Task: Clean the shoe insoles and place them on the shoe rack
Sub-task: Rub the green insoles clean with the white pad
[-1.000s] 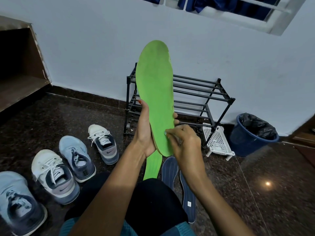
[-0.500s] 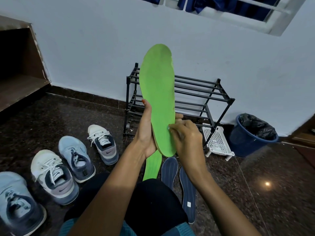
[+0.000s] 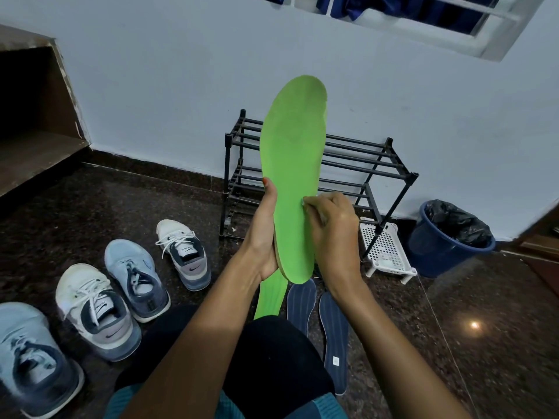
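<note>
A blue bucket [image 3: 444, 258] lined with a black plastic bag stands at the right of the frame against the pale wall [image 3: 151, 86]. Its contents cannot be made out. Just left of it, a white perforated plastic basket [image 3: 385, 252] sits upside down on the dark speckled floor [image 3: 484, 328].

A bright green insole [image 3: 295, 176] is held upright at the centre of the frame, toe end up. Its face is plain and smooth, with a thin tan edge showing at the heel. The left hand [image 3: 263, 234] grips its left edge near the heel, with the thumb laid along the front and the fingers wrapped behind. The right hand [image 3: 335, 234] is on the right edge, fingers curled tight, with one pale-nailed fingertip pressed on the green face.

The black metal shoe rack [image 3: 363, 164], with two tiers of bars, stands against the wall behind, and the raised insole covers its middle. Below the hands, a second green insole [image 3: 270, 297] lies on the floor, its near end hidden by the person's black-clad knee [image 3: 272, 373]. Two dark blue insoles [image 3: 334, 337] lie just right of it. At the lower left are two white sneakers [image 3: 184, 252] and two pale blue sneakers [image 3: 136, 279]. A wooden step [image 3: 36, 155] is at the upper left and a window frame [image 3: 453, 34] at the top right.
</note>
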`<state>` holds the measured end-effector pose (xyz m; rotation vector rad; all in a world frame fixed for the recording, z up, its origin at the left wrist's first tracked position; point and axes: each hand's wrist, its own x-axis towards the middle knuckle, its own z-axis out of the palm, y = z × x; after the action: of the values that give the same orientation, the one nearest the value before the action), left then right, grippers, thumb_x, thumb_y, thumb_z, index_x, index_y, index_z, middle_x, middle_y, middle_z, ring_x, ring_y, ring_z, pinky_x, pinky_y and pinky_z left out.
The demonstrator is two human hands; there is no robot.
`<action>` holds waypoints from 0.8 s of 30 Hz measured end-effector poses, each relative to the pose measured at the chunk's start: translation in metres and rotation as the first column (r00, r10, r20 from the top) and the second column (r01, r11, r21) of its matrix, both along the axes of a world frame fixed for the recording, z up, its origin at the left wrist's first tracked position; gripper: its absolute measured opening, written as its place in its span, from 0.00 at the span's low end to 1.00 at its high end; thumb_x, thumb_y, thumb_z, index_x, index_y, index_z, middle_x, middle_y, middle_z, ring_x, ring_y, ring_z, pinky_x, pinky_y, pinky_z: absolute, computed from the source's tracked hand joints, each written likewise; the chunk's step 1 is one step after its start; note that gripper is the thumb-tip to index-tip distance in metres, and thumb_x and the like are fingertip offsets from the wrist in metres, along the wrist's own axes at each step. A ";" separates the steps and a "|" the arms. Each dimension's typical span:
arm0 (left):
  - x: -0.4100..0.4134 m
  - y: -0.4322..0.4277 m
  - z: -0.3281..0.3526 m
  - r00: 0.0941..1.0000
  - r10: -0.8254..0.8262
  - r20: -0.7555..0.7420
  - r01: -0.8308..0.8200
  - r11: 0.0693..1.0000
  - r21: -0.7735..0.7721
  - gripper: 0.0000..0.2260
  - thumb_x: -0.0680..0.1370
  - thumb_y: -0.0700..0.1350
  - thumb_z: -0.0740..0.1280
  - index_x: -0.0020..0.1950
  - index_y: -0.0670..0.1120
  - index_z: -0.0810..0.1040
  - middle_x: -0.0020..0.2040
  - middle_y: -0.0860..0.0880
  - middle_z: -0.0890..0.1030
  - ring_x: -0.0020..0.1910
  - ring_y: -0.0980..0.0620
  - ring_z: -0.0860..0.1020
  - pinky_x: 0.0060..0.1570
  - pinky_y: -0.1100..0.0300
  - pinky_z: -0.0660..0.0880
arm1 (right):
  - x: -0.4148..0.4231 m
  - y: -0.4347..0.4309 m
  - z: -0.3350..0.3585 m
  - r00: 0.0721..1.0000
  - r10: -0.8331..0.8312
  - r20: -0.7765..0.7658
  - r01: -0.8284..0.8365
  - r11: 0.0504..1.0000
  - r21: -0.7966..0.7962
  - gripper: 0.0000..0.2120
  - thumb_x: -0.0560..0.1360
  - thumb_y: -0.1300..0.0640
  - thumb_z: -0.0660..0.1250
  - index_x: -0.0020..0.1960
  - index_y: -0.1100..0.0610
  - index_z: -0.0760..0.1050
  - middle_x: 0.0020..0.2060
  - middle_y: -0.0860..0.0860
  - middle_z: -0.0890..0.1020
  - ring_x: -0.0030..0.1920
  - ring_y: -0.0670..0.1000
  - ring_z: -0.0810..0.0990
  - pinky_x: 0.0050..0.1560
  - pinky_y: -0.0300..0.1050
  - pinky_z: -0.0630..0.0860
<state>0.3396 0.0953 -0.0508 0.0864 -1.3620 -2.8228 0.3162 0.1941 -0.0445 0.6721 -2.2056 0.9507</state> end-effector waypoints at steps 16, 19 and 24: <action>-0.005 0.010 0.002 0.990 0.140 0.034 -0.131 0.972 -0.195 0.08 0.80 0.35 0.60 0.52 0.45 0.76 0.43 0.47 0.81 0.40 0.50 0.81 0.41 0.55 0.79 | -0.020 -0.001 0.017 0.997 -0.015 0.071 0.018 0.999 -0.041 0.06 0.73 0.69 0.65 0.48 0.65 0.79 0.41 0.57 0.77 0.44 0.53 0.74 0.43 0.35 0.65; -0.006 0.009 0.001 0.987 0.162 0.013 -0.157 0.972 -0.177 0.08 0.80 0.35 0.60 0.53 0.45 0.76 0.44 0.48 0.82 0.41 0.51 0.81 0.41 0.56 0.80 | -0.011 0.000 0.010 0.998 0.009 0.067 -0.007 1.000 -0.025 0.06 0.72 0.69 0.66 0.48 0.65 0.79 0.41 0.57 0.78 0.44 0.53 0.75 0.43 0.34 0.65; -0.006 0.009 0.002 0.985 0.171 0.006 -0.167 0.971 -0.170 0.08 0.80 0.34 0.60 0.52 0.45 0.76 0.43 0.49 0.82 0.40 0.52 0.81 0.41 0.59 0.79 | -0.002 0.004 0.003 0.997 0.014 0.080 -0.013 1.000 -0.020 0.07 0.73 0.68 0.66 0.49 0.65 0.80 0.41 0.56 0.78 0.43 0.52 0.75 0.43 0.31 0.65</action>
<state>0.3338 0.1045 -0.0490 0.2195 -1.5129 -2.5655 0.3141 0.1986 -0.0414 0.6514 -2.2612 1.0206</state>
